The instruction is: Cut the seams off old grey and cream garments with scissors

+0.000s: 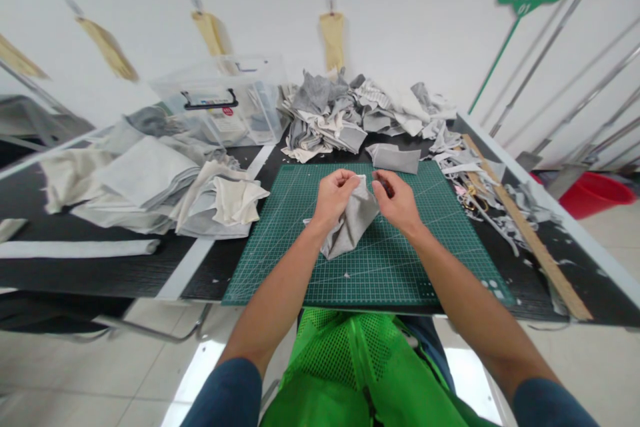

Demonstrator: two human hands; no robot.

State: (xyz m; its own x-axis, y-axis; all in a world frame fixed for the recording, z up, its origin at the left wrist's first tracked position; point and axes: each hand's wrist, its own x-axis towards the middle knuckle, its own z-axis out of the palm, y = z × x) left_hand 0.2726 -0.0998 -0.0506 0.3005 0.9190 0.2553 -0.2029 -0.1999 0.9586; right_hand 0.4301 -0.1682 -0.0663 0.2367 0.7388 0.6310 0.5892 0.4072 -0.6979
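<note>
My left hand (pixel 338 197) pinches the top edge of a piece of grey fabric (pixel 353 223), which hangs in folds over the green cutting mat (pixel 290 240). Close beside it, my right hand (pixel 396 199) is closed around a small dark object (pixel 384 185), mostly hidden by the fingers; its kind cannot be made out. The right fingertips are near the fabric's upper right edge, and whether they touch it is unclear. A flat, folded grey cloth piece (pixel 395 158) lies at the mat's far edge, beyond my right hand.
Fabric stacks (pixel 150 177) lie on the left, before a clear plastic box (pixel 225 103). A scrap heap (pixel 330 110) sits at the back. On the right are a wooden ruler (pixel 530 233) and cloth strips (pixel 457 163). A red bucket (pixel 595 197) stands beyond the table.
</note>
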